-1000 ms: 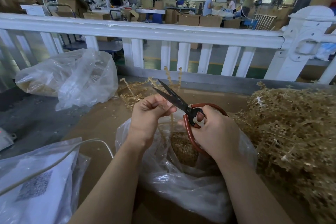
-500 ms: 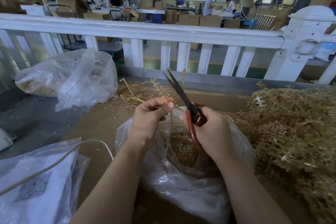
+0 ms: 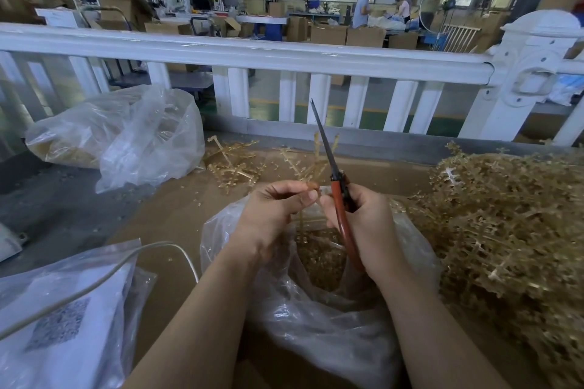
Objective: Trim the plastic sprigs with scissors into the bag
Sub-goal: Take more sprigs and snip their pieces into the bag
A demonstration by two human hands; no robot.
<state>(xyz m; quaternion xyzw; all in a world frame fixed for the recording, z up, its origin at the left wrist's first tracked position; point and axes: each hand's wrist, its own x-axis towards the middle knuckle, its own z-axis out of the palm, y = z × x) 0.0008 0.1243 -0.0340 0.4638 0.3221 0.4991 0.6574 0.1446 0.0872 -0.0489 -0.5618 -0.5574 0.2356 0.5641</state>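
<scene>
A worker's left hand [image 3: 271, 215] pinches a plastic sprig [image 3: 311, 167] while the right hand [image 3: 363, 224] grips red-handled scissors [image 3: 335, 174], blades closed and pointing up, above an open clear bag [image 3: 316, 309]; untrimmed sprigs [image 3: 505, 230] lie heaped right of the hands.

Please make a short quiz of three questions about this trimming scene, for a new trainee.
1. True or false: the scissors point up toward the white railing with blades closed.
2. Which hand holds the plastic sprig? A. left hand B. right hand
3. Fill in: the open clear bag below the hands holds cut ____ pieces.

Key: 1 true; 2 A; 3 tan plastic.
</scene>
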